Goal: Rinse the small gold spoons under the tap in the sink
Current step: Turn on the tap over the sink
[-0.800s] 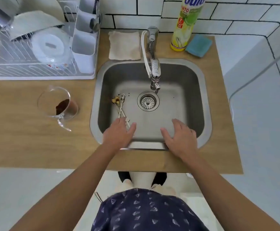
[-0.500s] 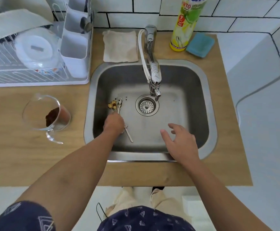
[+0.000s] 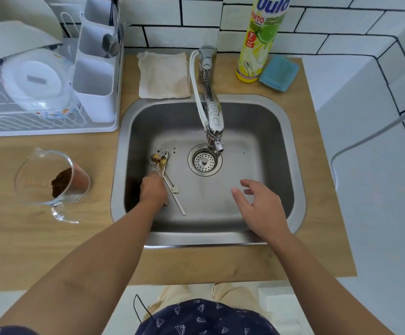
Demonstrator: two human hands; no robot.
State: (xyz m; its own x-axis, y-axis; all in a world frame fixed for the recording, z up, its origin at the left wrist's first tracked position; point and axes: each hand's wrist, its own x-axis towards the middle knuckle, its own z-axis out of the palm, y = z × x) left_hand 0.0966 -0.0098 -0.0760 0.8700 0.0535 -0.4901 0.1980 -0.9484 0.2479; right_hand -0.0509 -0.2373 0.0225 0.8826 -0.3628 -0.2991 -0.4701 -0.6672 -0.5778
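Observation:
Several small gold spoons [image 3: 160,160] lie in a bundle on the floor of the steel sink [image 3: 290,165], left of the drain [image 3: 204,161]. Their bowls are dirty with brown specks and point away from me. My left hand [image 3: 153,191] is down in the sink on their handles, with fingers curled over them. Two handle ends stick out to the right of that hand. My right hand [image 3: 260,205] hovers with relaxed, spread fingers over the sink's near right part and holds nothing. The tap [image 3: 213,110] reaches over the drain; I see no water running.
A glass measuring jug [image 3: 51,180] with brown powder stands on the wooden counter to the left. Behind it is a white dish rack [image 3: 51,93]. A cloth [image 3: 164,76], a yellow soap bottle [image 3: 260,39] and a blue sponge [image 3: 278,72] line the back edge.
My left hand went from the sink's near rim down to the spoon handles and curled over them. My right hand lifted off the rim and moved a little forward over the sink.

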